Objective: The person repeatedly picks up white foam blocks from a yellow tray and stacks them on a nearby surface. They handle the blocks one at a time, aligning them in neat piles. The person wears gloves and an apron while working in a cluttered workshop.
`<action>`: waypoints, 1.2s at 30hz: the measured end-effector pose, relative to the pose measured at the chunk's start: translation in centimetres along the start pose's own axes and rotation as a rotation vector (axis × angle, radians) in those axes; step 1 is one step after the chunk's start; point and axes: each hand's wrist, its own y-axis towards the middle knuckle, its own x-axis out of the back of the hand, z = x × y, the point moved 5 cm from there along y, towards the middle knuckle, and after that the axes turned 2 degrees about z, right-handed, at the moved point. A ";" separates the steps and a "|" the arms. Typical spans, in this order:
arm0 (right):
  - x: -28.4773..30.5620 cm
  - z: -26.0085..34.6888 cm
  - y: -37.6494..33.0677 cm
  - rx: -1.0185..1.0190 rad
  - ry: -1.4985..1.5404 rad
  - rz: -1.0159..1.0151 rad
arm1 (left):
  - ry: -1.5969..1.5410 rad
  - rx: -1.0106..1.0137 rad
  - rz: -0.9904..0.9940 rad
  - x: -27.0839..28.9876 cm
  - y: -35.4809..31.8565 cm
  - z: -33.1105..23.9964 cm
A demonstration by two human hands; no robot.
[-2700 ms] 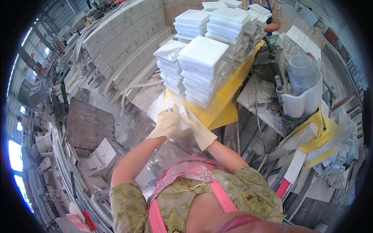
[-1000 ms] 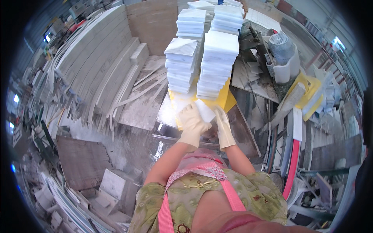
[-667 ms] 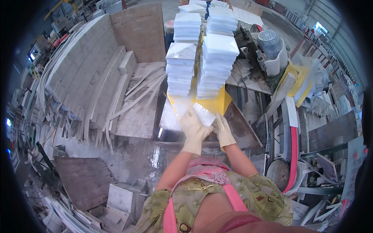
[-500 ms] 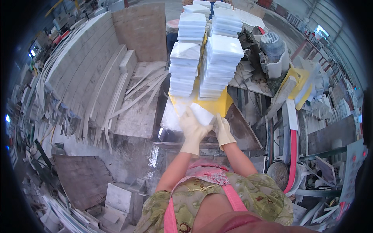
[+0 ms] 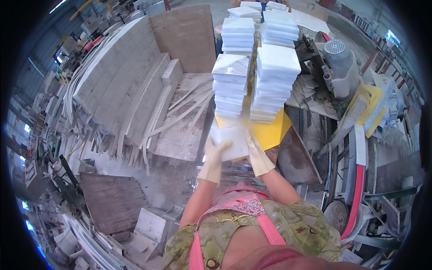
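A person (image 5: 245, 243) in a green patterned top (image 5: 297, 225) stands near me with a square white stone tile (image 5: 231, 138) straight ahead at twelve o'clock, between two cream-gloved hands. The left hand (image 5: 215, 157), at the tile's eight o'clock, is closed on it, thumb laid over the near corner and fingers along the left edge. The right hand (image 5: 258, 156), at four o'clock, has its fingers straight and together against the right edge; how far they curl underneath is hidden from me. I cannot tell whether the tile is lifted or resting. Just beyond it, the left tile stack (image 5: 229, 87) and the right tile stack (image 5: 275, 81) rise from a yellow sheet (image 5: 273, 132), with more stacks (image 5: 278, 24) behind. At ten o'clock is a long pile of grey slabs (image 5: 119, 78), a brown board (image 5: 183, 38) upright at its far end; at two o'clock, a dusty electric motor (image 5: 338, 58)
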 end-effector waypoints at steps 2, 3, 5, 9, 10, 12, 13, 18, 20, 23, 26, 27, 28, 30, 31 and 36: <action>0.1 -0.9 0.2 -0.086 0.041 -0.016 | -0.052 0.032 -0.035 0.5 -0.2 0.6; 0.0 -0.8 0.2 -0.040 -0.006 0.032 | -0.088 0.049 -0.048 0.7 -0.3 0.8; 0.0 -0.6 -0.1 0.047 -0.070 0.077 | -0.139 0.066 -0.062 1.0 -0.4 1.2; -0.1 0.0 -0.9 0.068 -0.076 0.194 | -0.186 0.076 -0.008 1.3 0.3 1.7; -0.1 0.3 -1.2 0.070 -0.099 0.210 | -0.183 0.112 -0.006 1.5 0.5 2.0; -0.4 1.1 -1.5 0.075 -0.131 0.246 | -0.204 0.069 0.031 1.7 0.7 2.1; -0.6 1.5 -1.6 0.079 -0.139 0.264 | -0.209 0.072 0.038 1.7 0.7 2.2; -1.7 3.4 -0.4 0.130 -0.455 0.287 | -0.188 0.121 -0.091 2.3 -0.3 2.3; -2.0 4.0 0.6 0.193 -0.505 0.275 | -0.206 0.083 -0.024 1.8 -0.2 1.6; -2.6 3.5 1.9 0.217 -0.425 0.311 | -0.245 0.095 0.049 1.3 -0.1 1.0; -3.2 1.8 3.1 0.162 -0.154 0.296 | -0.282 0.158 0.024 1.7 -0.5 1.1; -3.5 1.3 3.4 0.132 -0.112 0.294 | -0.311 0.128 0.042 1.8 -0.8 1.0; -3.4 0.7 3.8 0.063 -0.102 0.233 | -0.336 0.119 0.036 2.0 -0.9 1.0; -4.1 0.8 4.1 0.139 -0.218 0.263 | -0.412 0.128 0.018 2.8 -1.2 1.1; -4.3 0.9 4.3 0.162 -0.286 0.244 | -0.460 0.144 0.004 3.2 -1.4 1.1; -8.2 -0.1 5.1 0.131 -0.353 0.320 | -0.710 0.181 -0.090 7.3 -1.6 0.4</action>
